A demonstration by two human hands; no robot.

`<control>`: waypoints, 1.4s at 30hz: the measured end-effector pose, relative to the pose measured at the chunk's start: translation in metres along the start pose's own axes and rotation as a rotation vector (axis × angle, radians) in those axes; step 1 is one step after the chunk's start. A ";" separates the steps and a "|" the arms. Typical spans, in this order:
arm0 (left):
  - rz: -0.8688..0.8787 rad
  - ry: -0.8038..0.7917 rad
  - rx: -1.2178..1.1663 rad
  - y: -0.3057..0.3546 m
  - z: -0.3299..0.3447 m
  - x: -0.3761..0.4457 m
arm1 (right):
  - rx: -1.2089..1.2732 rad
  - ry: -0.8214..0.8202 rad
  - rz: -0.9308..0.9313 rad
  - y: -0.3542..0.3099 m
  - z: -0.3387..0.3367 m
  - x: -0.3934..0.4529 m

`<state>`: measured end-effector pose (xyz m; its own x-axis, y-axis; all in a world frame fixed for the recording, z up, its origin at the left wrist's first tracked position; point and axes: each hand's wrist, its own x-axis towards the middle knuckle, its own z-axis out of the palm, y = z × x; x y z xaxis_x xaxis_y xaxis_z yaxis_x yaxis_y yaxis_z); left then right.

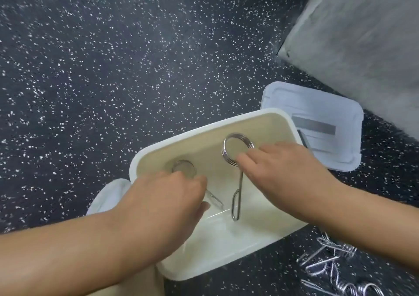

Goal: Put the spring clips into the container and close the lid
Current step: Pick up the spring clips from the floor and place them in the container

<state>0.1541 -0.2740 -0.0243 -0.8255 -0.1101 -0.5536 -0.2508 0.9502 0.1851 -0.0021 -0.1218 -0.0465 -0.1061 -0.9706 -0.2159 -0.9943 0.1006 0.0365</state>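
A white rectangular container [226, 123] sits open on the dark speckled floor. Both my hands reach into it. My right hand [281, 166] holds a metal spring clip [237, 173] by its coil, the long handle hanging down inside the container. My left hand [165, 196] grips a second spring clip [183, 167], whose coil shows above my fingers and whose handle sticks out below them. The lid [317, 105] lies flat on the floor behind the container to the right. A pile of several more spring clips [328, 266] lies on the floor at the lower right.
A grey block or wall base [362, 34] rises at the upper right, close to the lid. A white cloth-like thing [106, 196] pokes out from under my left forearm beside the container. Speckled floor stretches to the left and back.
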 end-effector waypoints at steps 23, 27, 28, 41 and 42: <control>0.067 0.004 -0.015 0.001 -0.005 -0.015 | 0.042 -0.110 0.113 -0.011 0.058 0.023; 0.085 0.027 -0.001 0.010 -0.008 -0.003 | 0.061 -0.138 0.191 -0.014 0.027 0.002; 0.096 0.038 0.002 0.013 -0.009 0.000 | 0.078 -0.151 0.198 -0.012 0.023 -0.006; 0.242 0.131 -0.036 0.081 -0.003 0.021 | 0.341 0.148 0.683 0.015 -0.027 -0.151; 0.254 0.133 -0.050 0.088 -0.001 0.023 | 0.360 0.149 0.729 0.014 -0.025 -0.165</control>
<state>0.1124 -0.1936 -0.0196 -0.9232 0.0891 -0.3739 -0.0496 0.9370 0.3457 0.0016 0.0340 0.0142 -0.7485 -0.6511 -0.1258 -0.6230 0.7554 -0.2029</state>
